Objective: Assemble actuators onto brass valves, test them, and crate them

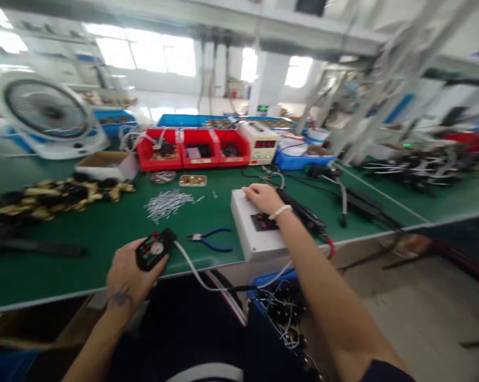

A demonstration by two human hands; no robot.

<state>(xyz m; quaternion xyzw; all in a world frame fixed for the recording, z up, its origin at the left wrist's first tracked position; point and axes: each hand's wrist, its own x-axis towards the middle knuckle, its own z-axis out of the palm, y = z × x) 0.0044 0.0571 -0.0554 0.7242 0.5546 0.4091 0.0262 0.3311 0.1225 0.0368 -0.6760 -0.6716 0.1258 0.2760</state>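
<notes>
My left hand [128, 276] grips a small black device [155, 249] with red and white parts on its face; a white cable [191, 270] runs from it over the front edge of the green table [104, 233]. Blue-handled pliers [210, 239] lie just right of it. My right hand [263, 197] rests, fingers curled down, on the far end of a white box [251, 233] that carries a black panel with red switches [263, 222]. A white band circles my right wrist.
A pile of grey metal pins [168, 203], three red bins [194, 147], a power supply with a red display [261, 142], a fan [48, 114], black-and-gold parts [52, 196] at left, black cabled units [355, 199] at right, a blue crate of wired parts [281, 305] below the table.
</notes>
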